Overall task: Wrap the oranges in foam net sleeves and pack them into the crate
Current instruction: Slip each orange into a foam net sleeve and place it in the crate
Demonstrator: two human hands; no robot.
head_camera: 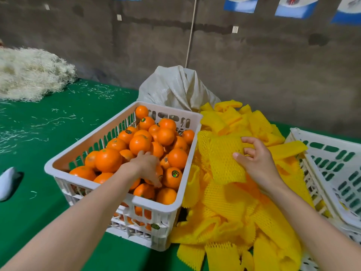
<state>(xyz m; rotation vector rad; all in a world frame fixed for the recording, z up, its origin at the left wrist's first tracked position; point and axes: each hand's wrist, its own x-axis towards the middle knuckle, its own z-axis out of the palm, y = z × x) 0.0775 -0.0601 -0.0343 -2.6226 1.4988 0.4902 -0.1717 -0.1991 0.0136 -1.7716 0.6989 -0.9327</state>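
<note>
A white slotted crate in the middle of the green table is heaped with oranges. My left hand reaches into it, palm down, fingers curled over an orange that my hand mostly hides. Right of the crate lies a pile of yellow foam net sleeves. My right hand pinches the top of one sleeve between thumb and fingers, lifting it a little off the pile. A second white crate stands tilted at the right edge, its inside holding no fruit that I can see.
A white woven sack stands behind the orange crate against the grey wall. A heap of pale shredded packing fibre lies at the back left, with loose strands over the green cloth. A white object sits at the left edge.
</note>
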